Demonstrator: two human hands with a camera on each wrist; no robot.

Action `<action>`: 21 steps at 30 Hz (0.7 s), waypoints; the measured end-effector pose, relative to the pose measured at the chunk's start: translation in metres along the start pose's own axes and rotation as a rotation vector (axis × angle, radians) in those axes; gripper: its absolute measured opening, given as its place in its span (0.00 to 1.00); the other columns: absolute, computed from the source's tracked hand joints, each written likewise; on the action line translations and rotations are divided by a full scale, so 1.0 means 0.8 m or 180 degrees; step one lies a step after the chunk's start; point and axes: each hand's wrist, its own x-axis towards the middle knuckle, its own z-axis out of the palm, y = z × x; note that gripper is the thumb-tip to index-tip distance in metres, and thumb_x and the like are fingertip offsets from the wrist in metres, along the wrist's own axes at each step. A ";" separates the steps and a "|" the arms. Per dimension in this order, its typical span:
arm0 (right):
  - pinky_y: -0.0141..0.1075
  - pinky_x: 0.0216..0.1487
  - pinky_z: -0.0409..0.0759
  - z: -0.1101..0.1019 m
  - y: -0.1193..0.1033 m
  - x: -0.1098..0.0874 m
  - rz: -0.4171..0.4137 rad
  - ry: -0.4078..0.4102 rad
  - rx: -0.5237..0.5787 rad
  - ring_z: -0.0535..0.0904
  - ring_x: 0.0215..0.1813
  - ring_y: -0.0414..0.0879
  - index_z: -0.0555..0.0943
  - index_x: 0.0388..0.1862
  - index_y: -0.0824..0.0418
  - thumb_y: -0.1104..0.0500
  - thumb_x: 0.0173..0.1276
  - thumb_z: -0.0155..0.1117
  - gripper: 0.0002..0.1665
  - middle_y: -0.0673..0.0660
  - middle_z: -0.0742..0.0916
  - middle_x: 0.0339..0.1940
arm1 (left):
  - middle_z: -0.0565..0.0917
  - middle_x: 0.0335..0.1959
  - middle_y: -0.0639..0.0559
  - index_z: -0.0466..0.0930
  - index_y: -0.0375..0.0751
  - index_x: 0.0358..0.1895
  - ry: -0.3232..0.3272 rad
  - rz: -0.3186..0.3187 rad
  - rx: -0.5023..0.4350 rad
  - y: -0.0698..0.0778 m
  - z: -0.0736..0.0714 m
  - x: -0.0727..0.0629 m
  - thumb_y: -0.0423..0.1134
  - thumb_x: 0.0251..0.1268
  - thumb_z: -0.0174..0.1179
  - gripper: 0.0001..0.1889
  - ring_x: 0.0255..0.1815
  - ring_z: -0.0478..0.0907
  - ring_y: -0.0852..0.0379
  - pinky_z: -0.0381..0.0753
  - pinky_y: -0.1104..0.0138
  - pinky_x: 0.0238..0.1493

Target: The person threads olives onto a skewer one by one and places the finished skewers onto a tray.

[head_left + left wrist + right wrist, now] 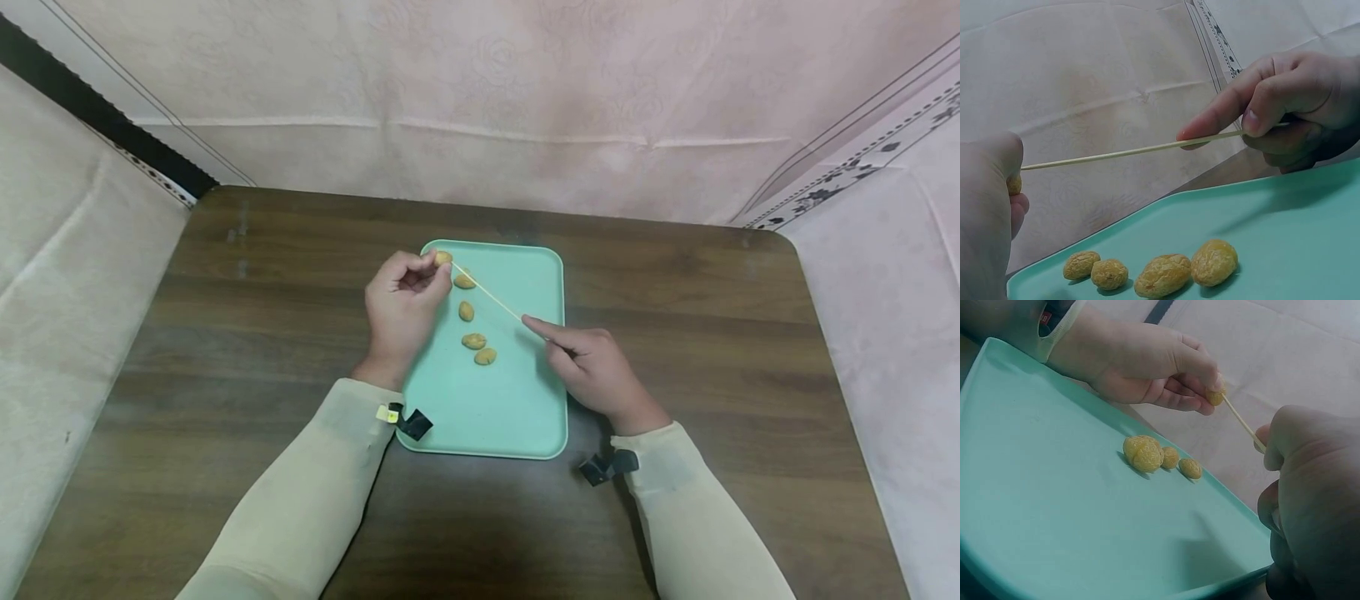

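My left hand point(403, 304) pinches a small wrinkled yellow-brown potato point(443, 258) between thumb and fingers, above the tray's far left corner. A thin wooden skewer point(1110, 154) runs from that potato to my right hand point(592, 362). Its tip meets the potato's side in the right wrist view. The right hand grips the skewer between thumb and curled fingers, the index finger point(1210, 122) stretched along it. Beneath, several more wrinkled potatoes point(474, 341) lie in a loose line on the turquoise tray point(480, 417).
The tray rests on a dark brown wooden table point(285, 333). Pale patterned cloth point(495, 92) hangs behind the table and continues at both sides. A small black strapped device point(415, 424) sits on the left wrist, another black device point(596, 469) on the right.
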 end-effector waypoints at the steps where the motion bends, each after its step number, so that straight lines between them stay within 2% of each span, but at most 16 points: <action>1: 0.35 0.21 0.65 0.001 0.001 0.000 -0.0008 -0.0002 0.0002 0.58 0.20 0.38 0.84 0.78 0.44 0.65 0.85 0.60 0.29 0.41 0.62 0.17 | 0.92 0.48 0.37 0.85 0.23 0.42 -0.0009 0.0013 0.0011 0.000 0.000 0.000 0.24 0.71 0.73 0.07 0.44 0.92 0.58 0.94 0.68 0.51; 8: 0.35 0.22 0.65 0.002 0.002 0.000 -0.0073 0.0002 -0.0013 0.58 0.21 0.39 0.83 0.79 0.43 0.64 0.85 0.61 0.30 0.41 0.62 0.17 | 0.91 0.48 0.33 0.85 0.23 0.42 -0.0085 0.0121 0.0106 0.001 -0.002 0.001 0.24 0.70 0.73 0.07 0.45 0.93 0.55 0.95 0.67 0.51; 16: 0.35 0.22 0.66 0.002 0.002 0.000 -0.0111 -0.0001 0.0022 0.59 0.21 0.40 0.82 0.79 0.42 0.66 0.84 0.62 0.32 0.41 0.63 0.18 | 0.90 0.46 0.34 0.87 0.24 0.42 -0.0124 0.0228 0.0187 0.002 -0.002 0.001 0.27 0.72 0.74 0.07 0.46 0.94 0.53 0.95 0.66 0.52; 21: 0.34 0.22 0.65 0.002 0.003 -0.002 -0.0128 0.0027 0.0028 0.59 0.21 0.39 0.83 0.79 0.43 0.66 0.84 0.61 0.31 0.42 0.63 0.18 | 0.90 0.45 0.38 0.87 0.25 0.41 -0.0106 0.0244 0.0153 0.003 -0.001 0.000 0.27 0.72 0.74 0.07 0.45 0.93 0.57 0.95 0.67 0.52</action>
